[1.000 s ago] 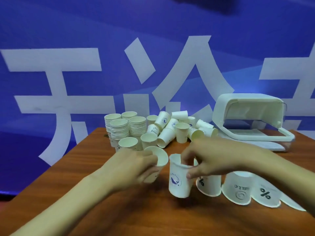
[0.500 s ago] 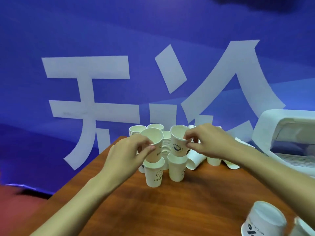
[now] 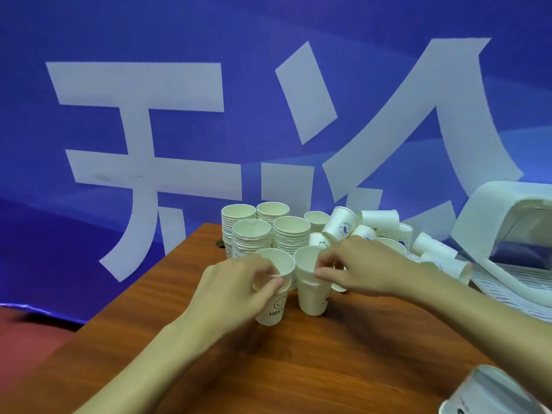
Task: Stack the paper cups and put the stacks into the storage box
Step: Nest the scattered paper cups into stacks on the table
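Pinching a paper cup (image 3: 276, 262) in the left hand (image 3: 239, 289) and a second cup (image 3: 307, 261) in the right hand (image 3: 367, 270), nesting both into upright cups (image 3: 313, 300) beneath, risking crooked seating tipping them into tall stacks (image 3: 251, 237) just beyond, storage box (image 3: 507, 222) past the right hand.

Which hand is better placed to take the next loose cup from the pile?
Probably right. The right hand sits directly before the loose cups; the left hand faces the tall stacks.
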